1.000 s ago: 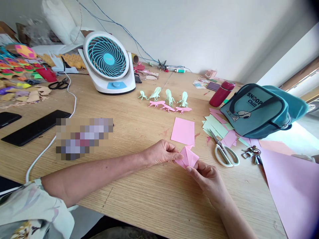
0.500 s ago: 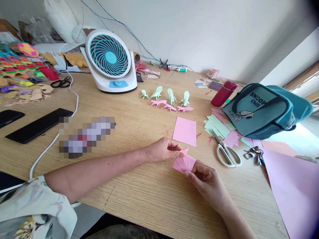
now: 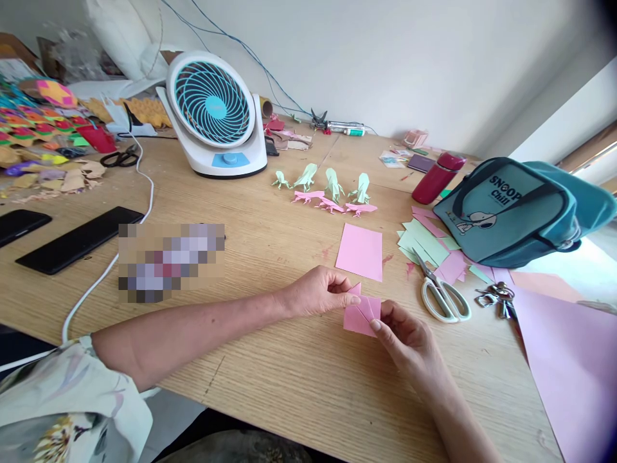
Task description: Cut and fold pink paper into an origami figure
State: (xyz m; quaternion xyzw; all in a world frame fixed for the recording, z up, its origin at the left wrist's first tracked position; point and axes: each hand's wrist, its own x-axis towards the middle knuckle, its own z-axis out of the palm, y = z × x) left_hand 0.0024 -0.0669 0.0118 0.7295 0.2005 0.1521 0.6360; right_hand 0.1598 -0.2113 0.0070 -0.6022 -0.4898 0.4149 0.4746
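A small folded pink paper [image 3: 361, 315] lies low over the wooden table [image 3: 270, 379], held between both my hands. My left hand [image 3: 315, 292] pinches its left corner with thumb and fingers closed. My right hand [image 3: 407, 334] grips its right edge from below, fingers curled round it. Just behind the fold lies a flat pink paper sheet [image 3: 359, 251]. Further back stand several finished green and pink origami figures [image 3: 328, 191] in a row.
White-handled scissors [image 3: 441, 297], keys [image 3: 496, 299] and paper scraps [image 3: 427, 241] lie to the right, by a teal bag [image 3: 518, 212] and a red bottle [image 3: 438, 178]. A large pink sheet [image 3: 573, 366] covers the right corner. Fan [image 3: 212, 116], cable [image 3: 103, 273] and phones [image 3: 80, 239] sit left.
The pink fold has been turned and flattened between my fingers; my right hand has shifted to its right edge. The view has drifted slightly.
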